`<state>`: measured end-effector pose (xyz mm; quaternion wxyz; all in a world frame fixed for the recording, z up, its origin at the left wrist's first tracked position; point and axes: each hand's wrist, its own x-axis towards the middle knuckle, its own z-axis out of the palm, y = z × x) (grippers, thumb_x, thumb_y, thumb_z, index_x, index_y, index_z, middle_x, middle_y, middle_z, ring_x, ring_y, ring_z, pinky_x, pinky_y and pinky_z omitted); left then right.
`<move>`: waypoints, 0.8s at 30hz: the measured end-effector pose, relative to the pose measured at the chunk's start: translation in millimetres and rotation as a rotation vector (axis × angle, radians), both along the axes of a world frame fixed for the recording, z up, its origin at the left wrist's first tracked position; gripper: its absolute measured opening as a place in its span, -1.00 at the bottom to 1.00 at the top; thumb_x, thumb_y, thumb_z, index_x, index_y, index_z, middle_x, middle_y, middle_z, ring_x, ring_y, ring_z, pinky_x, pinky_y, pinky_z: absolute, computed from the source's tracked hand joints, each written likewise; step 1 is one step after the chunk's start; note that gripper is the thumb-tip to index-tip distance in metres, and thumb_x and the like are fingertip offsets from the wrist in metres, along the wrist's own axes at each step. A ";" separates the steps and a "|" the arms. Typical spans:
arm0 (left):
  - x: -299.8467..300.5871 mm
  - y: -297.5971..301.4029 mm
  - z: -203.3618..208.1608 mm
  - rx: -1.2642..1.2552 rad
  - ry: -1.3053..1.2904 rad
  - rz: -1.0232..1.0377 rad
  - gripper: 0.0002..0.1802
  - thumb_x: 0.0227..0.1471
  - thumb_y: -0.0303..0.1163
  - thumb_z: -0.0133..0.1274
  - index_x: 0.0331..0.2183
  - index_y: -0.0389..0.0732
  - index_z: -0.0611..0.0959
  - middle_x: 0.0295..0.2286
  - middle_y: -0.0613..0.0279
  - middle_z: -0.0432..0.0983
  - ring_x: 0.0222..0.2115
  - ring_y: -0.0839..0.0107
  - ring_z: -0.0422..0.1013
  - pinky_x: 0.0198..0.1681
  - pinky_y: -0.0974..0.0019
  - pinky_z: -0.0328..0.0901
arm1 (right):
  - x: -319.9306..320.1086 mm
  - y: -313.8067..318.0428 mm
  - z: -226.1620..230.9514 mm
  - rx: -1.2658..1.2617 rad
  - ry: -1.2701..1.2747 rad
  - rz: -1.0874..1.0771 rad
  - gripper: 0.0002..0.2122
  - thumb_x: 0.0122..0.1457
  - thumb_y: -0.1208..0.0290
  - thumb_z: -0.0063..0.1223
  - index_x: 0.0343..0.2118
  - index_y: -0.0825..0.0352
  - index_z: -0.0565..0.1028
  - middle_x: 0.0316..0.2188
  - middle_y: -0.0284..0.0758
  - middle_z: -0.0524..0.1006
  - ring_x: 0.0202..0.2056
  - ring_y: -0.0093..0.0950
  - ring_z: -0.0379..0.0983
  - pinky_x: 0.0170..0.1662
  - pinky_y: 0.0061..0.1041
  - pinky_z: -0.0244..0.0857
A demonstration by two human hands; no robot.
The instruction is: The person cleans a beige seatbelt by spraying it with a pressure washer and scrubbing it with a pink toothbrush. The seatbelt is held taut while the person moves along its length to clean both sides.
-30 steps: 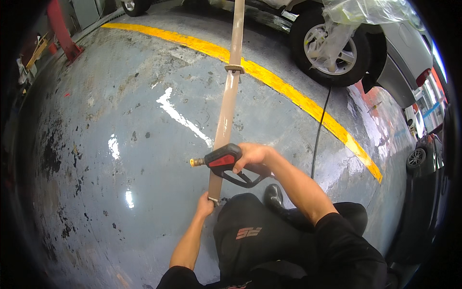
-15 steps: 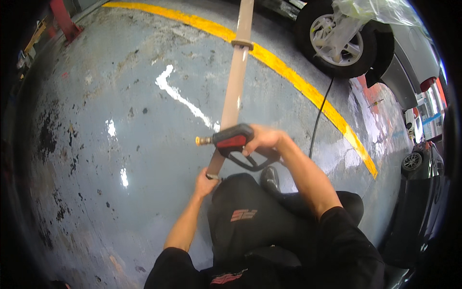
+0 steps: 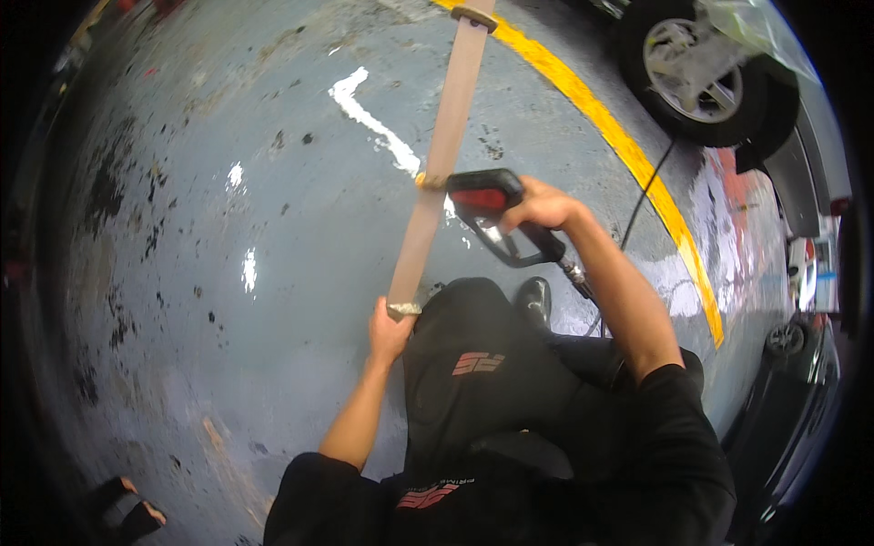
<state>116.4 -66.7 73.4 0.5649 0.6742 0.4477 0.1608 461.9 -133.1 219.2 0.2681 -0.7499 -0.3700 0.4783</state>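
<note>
Grey-blue painted floor (image 3: 291, 218), worn and shiny in spots, fills most of what I see from my far seat; a yellow line (image 3: 619, 136) curves over it, and beyond stands a vehicle's wheel (image 3: 694, 73), with clear film (image 3: 756, 32) hanging beside it. Across the middle runs the long tan strip (image 3: 424, 218), slanting from just beside the black-clothed knee (image 3: 469, 300) up past the upper edge, where I lose its far end. My left hand (image 3: 391, 329) is closed around its near end, at the pale end piece (image 3: 403, 310). My right hand (image 3: 543, 205) is wrapped on the handle of the trigger gun (image 3: 482, 194), whose brass-coloured tip (image 3: 430, 181) overlaps the strip; if they touch, I cannot tell, and also not if the trigger is pressed. I judge the strip stiff and rather light, because it runs so straight from the hand – but being long, it would twist easily when held at one end only. Its flat face looks smooth, maybe slippery if wet, so I would trust the end piece or the collar (image 3: 475, 18) more than the bare face. As for the gun, I expect a hard, solid body of some weight, with a pull from the fitting (image 3: 575, 275) behind the handle – best held by the full grip, never by the tip.
</note>
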 end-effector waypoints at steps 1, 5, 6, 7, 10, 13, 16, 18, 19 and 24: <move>-5.5 4.4 -1.3 0.019 0.018 0.031 -0.56 -0.09 -0.22 0.28 -0.27 -0.30 0.48 -0.39 -0.08 0.59 -0.34 0.06 0.55 -0.28 0.11 0.38 | -6.3 7.7 15.9 0.072 0.074 0.036 -0.45 -0.24 0.45 0.27 -0.06 0.43 0.46 -0.18 -0.21 0.56 -0.21 -0.39 0.48 -0.07 -0.46 0.33; -15.8 32.7 10.4 0.065 0.123 0.097 -0.56 -0.04 -0.23 0.26 -0.23 -0.30 0.47 -0.36 -0.13 0.58 -0.31 -0.04 0.53 -0.26 0.08 0.37 | -2.7 2.7 76.6 0.106 -0.050 0.127 -0.53 -0.19 0.57 0.12 -0.08 0.35 0.48 -0.34 -0.32 0.56 -0.30 -0.46 0.48 -0.15 -0.46 0.37; -19.7 41.5 19.3 0.076 0.158 0.102 -0.56 -0.03 -0.24 0.25 -0.22 -0.30 0.46 -0.35 -0.14 0.57 -0.31 -0.06 0.52 -0.26 0.07 0.37 | -8.8 3.0 89.1 0.094 -0.044 0.087 -0.53 -0.19 0.57 0.11 -0.07 0.35 0.48 -0.34 -0.32 0.56 -0.30 -0.47 0.48 -0.15 -0.46 0.37; -27.9 47.5 19.9 0.111 0.185 0.110 -0.57 -0.02 -0.25 0.25 -0.22 -0.30 0.46 -0.35 -0.15 0.57 -0.31 -0.07 0.51 -0.25 0.06 0.36 | -15.6 2.1 105.9 0.086 -0.049 0.043 -0.53 -0.19 0.57 0.10 -0.07 0.35 0.48 -0.34 -0.32 0.56 -0.30 -0.48 0.48 -0.15 -0.46 0.37; -55.6 48.6 29.9 0.148 0.250 0.097 -0.58 -0.02 -0.27 0.24 -0.22 -0.30 0.46 -0.33 -0.18 0.56 -0.28 -0.13 0.49 -0.25 0.03 0.35 | -40.5 -5.4 145.5 0.210 -0.353 0.002 -0.45 -0.17 0.56 0.11 0.03 0.38 0.42 -0.27 -0.14 0.56 -0.22 -0.32 0.51 -0.10 -0.39 0.38; -68.6 34.0 92.8 0.134 0.139 0.051 -0.60 -0.02 -0.29 0.23 -0.23 -0.32 0.46 -0.32 -0.22 0.52 -0.25 -0.20 0.45 -0.24 0.02 0.33 | -53.2 -12.7 197.3 0.141 -0.336 -0.093 -0.41 -0.18 0.52 0.14 0.06 0.34 0.42 -0.24 -0.07 0.57 -0.17 -0.27 0.52 -0.08 -0.36 0.38; -98.8 12.5 132.4 0.112 0.174 0.037 -0.64 -0.02 -0.33 0.21 -0.26 -0.34 0.46 -0.33 -0.23 0.51 -0.25 -0.19 0.45 -0.25 0.03 0.32 | -66.4 -1.3 265.6 -0.034 -0.092 -0.037 -0.52 -0.23 0.51 0.16 -0.10 0.35 0.52 -0.32 -0.30 0.57 -0.27 -0.48 0.48 -0.20 -0.46 0.40; -112.6 -4.8 184.0 0.096 0.207 0.051 -0.65 -0.03 -0.35 0.21 -0.27 -0.35 0.47 -0.36 -0.21 0.52 -0.28 -0.18 0.46 -0.27 0.03 0.33 | -77.9 2.8 288.0 0.087 -0.036 0.042 -0.40 -0.25 0.49 0.20 0.02 0.32 0.45 -0.28 -0.28 0.57 -0.23 -0.45 0.47 -0.16 -0.45 0.39; -115.8 -13.8 210.7 0.070 0.235 0.038 -0.66 -0.04 -0.36 0.21 -0.28 -0.35 0.47 -0.38 -0.19 0.53 -0.31 -0.18 0.47 -0.28 0.03 0.33 | -78.8 -1.9 278.7 0.102 0.034 0.081 -0.34 -0.27 0.47 0.21 0.07 0.30 0.42 -0.27 -0.27 0.57 -0.21 -0.43 0.47 -0.12 -0.45 0.38; -161.3 -70.4 294.1 0.066 0.214 0.043 -0.64 -0.09 -0.31 0.25 -0.36 -0.34 0.48 -0.48 -0.17 0.52 -0.40 -0.20 0.47 -0.35 0.00 0.32 | -125.7 24.9 329.0 -0.005 0.226 0.172 -0.50 -0.27 0.47 0.26 -0.13 0.38 0.50 -0.35 -0.27 0.58 -0.26 -0.45 0.48 -0.17 -0.46 0.38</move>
